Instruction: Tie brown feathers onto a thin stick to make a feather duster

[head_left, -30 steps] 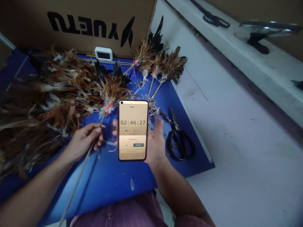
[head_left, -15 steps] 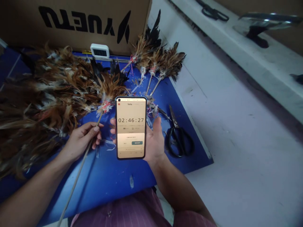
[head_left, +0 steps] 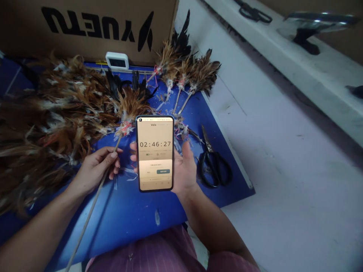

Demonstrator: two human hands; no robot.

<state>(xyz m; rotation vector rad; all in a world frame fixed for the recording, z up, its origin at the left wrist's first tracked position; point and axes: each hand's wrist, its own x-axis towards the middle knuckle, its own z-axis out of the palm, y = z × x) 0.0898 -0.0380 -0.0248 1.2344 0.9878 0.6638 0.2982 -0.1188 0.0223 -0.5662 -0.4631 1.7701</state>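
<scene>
My left hand (head_left: 99, 166) is closed around the thin stick of a feather duster (head_left: 132, 102), just below its red and white binding. Brown and black feathers fan out from the stick's far end, and its near end slants down to the bottom edge. In my right hand (head_left: 184, 168) lies a smartphone (head_left: 155, 153), screen towards me, showing 02:46:27 on a pale yellow page. My fingers wrap behind the phone from its left edge, with the thumb up on the right. Scissors (head_left: 212, 162) with black handles lie right of this hand.
A large heap of loose brown feathers (head_left: 65, 109) covers the table's left side. Several finished-looking feather bundles (head_left: 184, 75) lie at the back right. A small white digital display (head_left: 117, 61) stands before a cardboard box (head_left: 85, 41). The blue tabletop (head_left: 136, 211) ends at a pale wall on the right.
The view has shifted very slightly, so things sit a little further left. Both hands keep their holds on the feather duster and the smartphone.
</scene>
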